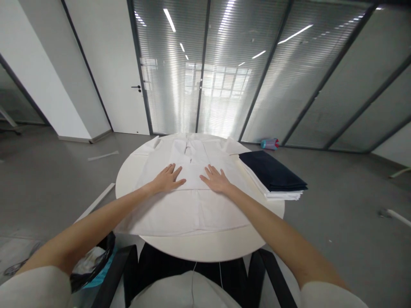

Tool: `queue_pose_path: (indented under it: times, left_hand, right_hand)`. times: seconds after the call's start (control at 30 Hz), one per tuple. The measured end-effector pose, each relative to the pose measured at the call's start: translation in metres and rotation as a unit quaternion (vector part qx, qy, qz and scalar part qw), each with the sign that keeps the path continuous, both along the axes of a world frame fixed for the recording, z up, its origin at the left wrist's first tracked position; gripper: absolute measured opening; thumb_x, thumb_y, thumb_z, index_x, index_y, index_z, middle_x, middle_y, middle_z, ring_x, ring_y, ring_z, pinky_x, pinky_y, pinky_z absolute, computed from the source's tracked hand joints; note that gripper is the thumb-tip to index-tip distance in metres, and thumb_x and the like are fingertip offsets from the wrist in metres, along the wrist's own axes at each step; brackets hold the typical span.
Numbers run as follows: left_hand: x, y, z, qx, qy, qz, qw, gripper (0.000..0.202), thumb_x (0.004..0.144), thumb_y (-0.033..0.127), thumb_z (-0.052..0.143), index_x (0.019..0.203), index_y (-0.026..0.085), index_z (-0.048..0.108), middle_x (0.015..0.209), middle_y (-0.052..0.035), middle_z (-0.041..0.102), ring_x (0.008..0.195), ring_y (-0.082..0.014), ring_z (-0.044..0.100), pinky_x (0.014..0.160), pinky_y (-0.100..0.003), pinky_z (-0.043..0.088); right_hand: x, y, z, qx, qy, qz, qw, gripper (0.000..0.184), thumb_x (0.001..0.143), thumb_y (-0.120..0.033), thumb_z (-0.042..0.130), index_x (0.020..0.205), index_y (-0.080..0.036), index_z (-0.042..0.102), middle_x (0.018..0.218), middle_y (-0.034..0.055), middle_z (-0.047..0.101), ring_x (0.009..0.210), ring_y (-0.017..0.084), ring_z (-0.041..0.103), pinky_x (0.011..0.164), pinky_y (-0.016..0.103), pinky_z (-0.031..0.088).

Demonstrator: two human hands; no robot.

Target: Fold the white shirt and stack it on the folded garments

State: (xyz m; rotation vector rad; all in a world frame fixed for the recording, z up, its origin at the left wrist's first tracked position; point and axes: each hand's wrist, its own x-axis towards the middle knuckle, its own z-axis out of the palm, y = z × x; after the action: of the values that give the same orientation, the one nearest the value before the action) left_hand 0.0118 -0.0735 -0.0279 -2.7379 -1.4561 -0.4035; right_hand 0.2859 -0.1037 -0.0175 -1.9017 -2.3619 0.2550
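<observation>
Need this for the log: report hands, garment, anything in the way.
Left hand, right hand: open, palms down on white fabric garment. Garment spread over round white table. Folded navy-and-white fabric stack at right; nothing atop garment between hands.

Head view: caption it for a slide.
Left hand and right hand on a white garment spread over a round table, folded dark cloth nearby.

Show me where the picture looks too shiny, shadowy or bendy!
Head view: bright glare washes out part of the glass wall; head view: a soft shadow lies on the white cloth beside the left arm; head view: the door looks slanted, probably from a wide lens.
</observation>
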Motion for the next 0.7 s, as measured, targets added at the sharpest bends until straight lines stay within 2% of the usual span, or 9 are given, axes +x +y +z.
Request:
queue_pose_path:
  times: [0.1,0.13,0.2,0.3,0.37,0.5,0.7]
  left_hand:
    - [-0.007,0.017,0.018,-0.031,-0.003,-0.012,0.999,0.064,0.09,0.066,0.046,0.134,0.021,0.059,0.131,-0.0168,0.061,0.118,-0.0345,0.06,0.102,-0.045,0.043]
    - [-0.009,0.028,0.024,-0.055,-0.022,0.0,0.998,0.06,0.09,0.066,0.046,0.127,0.022,0.064,0.125,-0.0146,0.065,0.107,-0.0321,0.065,0.097,-0.044,0.046]
    - [-0.012,0.056,0.035,-0.104,-0.115,0.042,0.987,0.05,0.088,0.061,0.051,0.114,0.022,0.07,0.115,-0.0118,0.068,0.095,-0.028,0.068,0.09,-0.039,0.049]
    - [-0.016,0.109,0.044,-0.16,-0.307,0.119,0.931,0.041,0.075,0.048,0.072,0.103,0.019,0.071,0.109,-0.0107,0.069,0.097,-0.0268,0.066,0.086,-0.034,0.05]
    - [-0.017,0.144,0.045,-0.189,-0.376,0.15,0.895,0.043,0.068,0.042,0.078,0.102,0.018,0.069,0.103,-0.0106,0.07,0.096,-0.0266,0.065,0.081,-0.033,0.052]
    - [-0.014,0.201,0.042,-0.25,-0.429,0.171,0.851,0.044,0.072,0.036,0.076,0.109,0.016,0.063,0.091,-0.0085,0.069,0.085,-0.0224,0.066,0.07,-0.031,0.054]
    - [0.003,0.263,0.029,-0.291,-0.506,0.203,0.786,0.046,0.077,0.023,0.072,0.12,0.017,0.055,0.084,-0.0042,0.066,0.077,-0.0175,0.064,0.067,-0.028,0.052]
  right_hand:
    - [0.004,0.017,0.005,0.072,0.005,0.017,0.997,0.064,0.099,-0.061,0.029,0.139,-0.018,0.056,0.15,0.0157,0.047,0.14,0.03,0.039,0.116,0.051,0.022]
    - [0.004,0.027,0.008,0.097,0.012,0.014,0.995,0.056,0.1,-0.056,0.034,0.129,-0.018,0.064,0.139,0.0157,0.057,0.132,0.03,0.048,0.112,0.048,0.029]
    - [0.004,0.055,0.015,0.121,0.043,-0.012,0.992,0.041,0.099,-0.045,0.043,0.112,-0.018,0.071,0.12,0.0142,0.068,0.116,0.028,0.059,0.101,0.042,0.04]
    - [0.003,0.106,0.025,0.105,0.149,-0.077,0.98,0.025,0.094,-0.03,0.053,0.106,-0.017,0.072,0.111,0.0113,0.071,0.104,0.023,0.064,0.091,0.033,0.046]
    - [0.002,0.14,0.028,0.086,0.224,-0.123,0.963,0.024,0.091,-0.024,0.057,0.109,-0.017,0.07,0.11,0.0095,0.071,0.101,0.02,0.065,0.091,0.029,0.046]
    - [0.002,0.2,0.022,0.066,0.276,-0.179,0.942,0.03,0.089,-0.022,0.06,0.117,-0.015,0.067,0.112,0.0094,0.072,0.102,0.018,0.067,0.092,0.027,0.047]
    - [0.006,0.272,0.007,0.046,0.319,-0.24,0.916,0.045,0.084,-0.026,0.064,0.126,-0.01,0.062,0.124,0.016,0.067,0.115,0.023,0.063,0.101,0.031,0.045]
